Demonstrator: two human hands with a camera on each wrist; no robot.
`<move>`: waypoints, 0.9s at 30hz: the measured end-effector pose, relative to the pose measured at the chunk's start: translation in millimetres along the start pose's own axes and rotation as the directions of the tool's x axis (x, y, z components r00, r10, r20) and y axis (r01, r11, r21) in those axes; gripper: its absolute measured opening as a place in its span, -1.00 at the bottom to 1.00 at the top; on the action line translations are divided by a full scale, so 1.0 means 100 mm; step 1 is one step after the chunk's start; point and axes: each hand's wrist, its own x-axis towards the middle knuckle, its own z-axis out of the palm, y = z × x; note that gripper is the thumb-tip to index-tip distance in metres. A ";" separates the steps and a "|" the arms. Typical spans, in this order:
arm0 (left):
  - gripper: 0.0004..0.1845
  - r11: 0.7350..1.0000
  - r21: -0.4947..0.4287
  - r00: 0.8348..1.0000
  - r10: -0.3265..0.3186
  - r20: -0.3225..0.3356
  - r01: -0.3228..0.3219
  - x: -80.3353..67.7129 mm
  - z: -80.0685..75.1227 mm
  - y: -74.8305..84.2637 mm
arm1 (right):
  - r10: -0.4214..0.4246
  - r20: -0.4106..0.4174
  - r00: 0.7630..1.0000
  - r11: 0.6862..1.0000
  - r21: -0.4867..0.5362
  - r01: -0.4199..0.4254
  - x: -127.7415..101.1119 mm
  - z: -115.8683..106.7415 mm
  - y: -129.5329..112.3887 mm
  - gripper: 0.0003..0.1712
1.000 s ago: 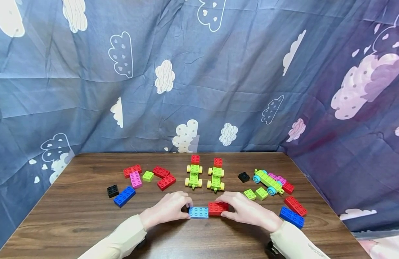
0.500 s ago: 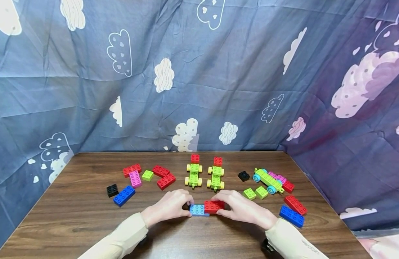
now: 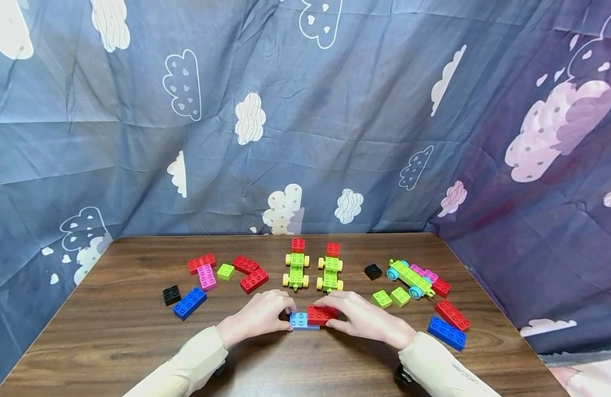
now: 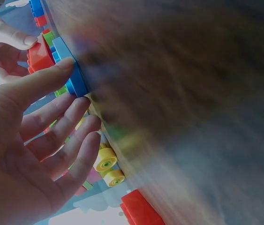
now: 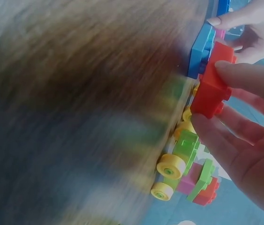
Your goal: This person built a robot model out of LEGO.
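Observation:
My left hand (image 3: 258,317) pinches the left end of a light blue brick (image 3: 299,321) between thumb and fingers, low at the table. In the left wrist view the thumb presses along one side of this blue brick (image 4: 75,77). My right hand (image 3: 362,317) grips a long red brick (image 3: 321,314) by its sides. This red brick is over the right part of the blue one, its right end sticking out past it. The right wrist view shows the red brick (image 5: 211,82) slightly tilted against the studs, with thumb and fingertips on it.
Two green cars with yellow wheels, a left one (image 3: 296,271) and a right one (image 3: 331,274), stand beyond the hands. Red, pink, black, green and blue bricks (image 3: 190,302) lie at left. At right are a turquoise-wheeled car (image 3: 409,279), green bricks (image 3: 382,298) and a dark blue brick (image 3: 446,332).
My right hand has lifted the red brick from beside the light blue one and moved it left, over it. The left hand keeps its grip, nearly still.

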 end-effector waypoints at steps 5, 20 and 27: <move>-0.75 1.000 -0.002 1.000 -0.003 -0.004 0.003 0.01 0.01 0.00 | -0.048 -0.007 0.999 0.999 -0.013 0.048 0.03 0.01 0.00 -0.59; -0.76 1.000 0.004 1.000 -0.008 0.001 0.008 0.02 0.00 0.01 | -0.018 0.011 1.000 0.999 -0.050 0.019 0.08 0.05 -0.05 -0.66; -0.75 1.000 0.011 1.000 -0.012 -0.005 0.012 0.03 0.00 0.01 | -0.038 -0.014 0.999 0.998 -0.058 0.037 0.12 0.05 -0.08 -0.75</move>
